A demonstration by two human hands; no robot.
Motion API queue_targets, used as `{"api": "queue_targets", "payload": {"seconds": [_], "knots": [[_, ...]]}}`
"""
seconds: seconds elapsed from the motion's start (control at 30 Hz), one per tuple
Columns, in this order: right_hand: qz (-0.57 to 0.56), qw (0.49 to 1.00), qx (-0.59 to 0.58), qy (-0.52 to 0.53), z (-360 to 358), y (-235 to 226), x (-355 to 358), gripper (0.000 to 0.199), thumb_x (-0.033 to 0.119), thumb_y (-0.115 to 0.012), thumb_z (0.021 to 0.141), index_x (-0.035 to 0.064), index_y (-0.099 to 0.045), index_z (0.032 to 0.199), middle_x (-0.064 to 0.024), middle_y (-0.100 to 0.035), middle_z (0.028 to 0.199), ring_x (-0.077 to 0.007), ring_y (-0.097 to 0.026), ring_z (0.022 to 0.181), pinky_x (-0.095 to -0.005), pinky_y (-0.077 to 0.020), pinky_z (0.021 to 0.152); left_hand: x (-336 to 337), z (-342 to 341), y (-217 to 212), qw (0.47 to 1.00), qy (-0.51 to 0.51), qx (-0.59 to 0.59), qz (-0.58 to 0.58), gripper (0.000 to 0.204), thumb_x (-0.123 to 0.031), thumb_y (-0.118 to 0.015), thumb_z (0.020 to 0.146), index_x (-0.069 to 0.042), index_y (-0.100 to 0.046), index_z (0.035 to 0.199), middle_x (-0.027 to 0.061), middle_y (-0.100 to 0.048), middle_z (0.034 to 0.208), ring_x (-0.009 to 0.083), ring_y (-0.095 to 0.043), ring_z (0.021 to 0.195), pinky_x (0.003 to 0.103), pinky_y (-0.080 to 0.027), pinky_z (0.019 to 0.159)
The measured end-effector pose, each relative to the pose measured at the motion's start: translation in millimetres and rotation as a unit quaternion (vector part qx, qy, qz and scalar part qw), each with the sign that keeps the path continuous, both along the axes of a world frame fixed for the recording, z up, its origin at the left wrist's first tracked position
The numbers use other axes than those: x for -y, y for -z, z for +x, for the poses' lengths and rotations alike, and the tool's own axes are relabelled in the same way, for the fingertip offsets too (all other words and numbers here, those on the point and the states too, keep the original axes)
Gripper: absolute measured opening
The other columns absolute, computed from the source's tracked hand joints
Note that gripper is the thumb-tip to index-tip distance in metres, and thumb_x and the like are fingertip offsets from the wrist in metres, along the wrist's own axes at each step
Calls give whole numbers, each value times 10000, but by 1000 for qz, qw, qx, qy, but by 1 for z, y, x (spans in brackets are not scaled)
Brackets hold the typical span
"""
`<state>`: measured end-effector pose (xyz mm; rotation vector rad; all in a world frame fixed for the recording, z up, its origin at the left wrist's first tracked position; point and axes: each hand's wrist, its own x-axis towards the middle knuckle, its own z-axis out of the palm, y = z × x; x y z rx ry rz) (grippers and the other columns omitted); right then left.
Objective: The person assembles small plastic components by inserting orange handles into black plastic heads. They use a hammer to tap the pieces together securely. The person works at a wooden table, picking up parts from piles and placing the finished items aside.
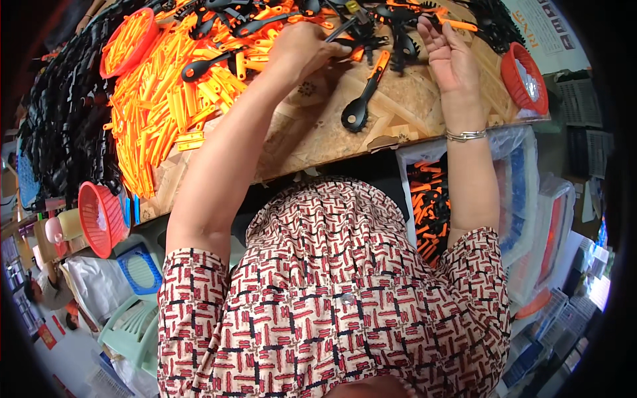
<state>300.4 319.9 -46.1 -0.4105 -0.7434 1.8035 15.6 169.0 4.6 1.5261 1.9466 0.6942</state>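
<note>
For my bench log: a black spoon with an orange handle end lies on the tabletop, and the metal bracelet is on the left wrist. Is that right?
The side is wrong: the head view shows the metal bracelet on the right wrist. The orange-ended black spoon does lie on the tabletop.

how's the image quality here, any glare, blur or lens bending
All in the head view: the fisheye bows the front edge of the table and blackens the corners; orange handles look nearly washed out; black pieces at left merge into dark clumps; near the right rim, background looks soft, with a blown-out white patch.
</note>
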Motion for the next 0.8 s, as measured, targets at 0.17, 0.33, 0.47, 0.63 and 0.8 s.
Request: {"api": "queue_targets", "payload": {"seconds": [0.17,0.33,0.47,0.63,0.8], "knots": [[17,996,-9,-86,-6,-5,17,302,186,-529,1060,-39,-571,1256,-213,-674,1197,-303,-675,1079,-399,-579,952,45,-46,-4,997,-41,-48,-37,529,-544,-740,871,-18,-762,929,88,-685,688,167,-657,607,335,-497,574],[112,981,67,-145,-48,-52,104,239,229,-586,1032,12,-655,1105,-98,-688,894,-221,-688,873,-353,-559,840,96,-73,-9,976,-161,148,-1,368,-314,-762,930,-42,-710,1172,-62,-521,613,31,-456,476,217,-315,418],[137,932,219,-253,-82,-53,190,170,150,-609,1021,3,-667,1083,-22,-671,842,-109,-668,722,-254,-556,716,124,-82,-14,962,-200,179,51,285,-275,-755,940,-66,-733,1133,-69,-540,642,23,-457,506,211,-324,444],[270,841,454,-117,-80,-53,188,208,128,-652,980,-5,-668,1139,3,-672,868,-59,-624,763,-229,-512,703,151,-80,-7,958,-239,146,60,236,-251,-734,958,-74,-744,1114,-67,-633,742,13,-498,591,187,-380,523],[510,697,498,77,-74,-47,164,195,129,-651,970,16,-673,1128,-59,-730,946,-114,-676,799,-278,-524,690,180,-82,19,960,-239,72,127,213,-156,-693,965,-53,-734,1146,-13,-712,842,36,-594,706,208,-434,600]]}}
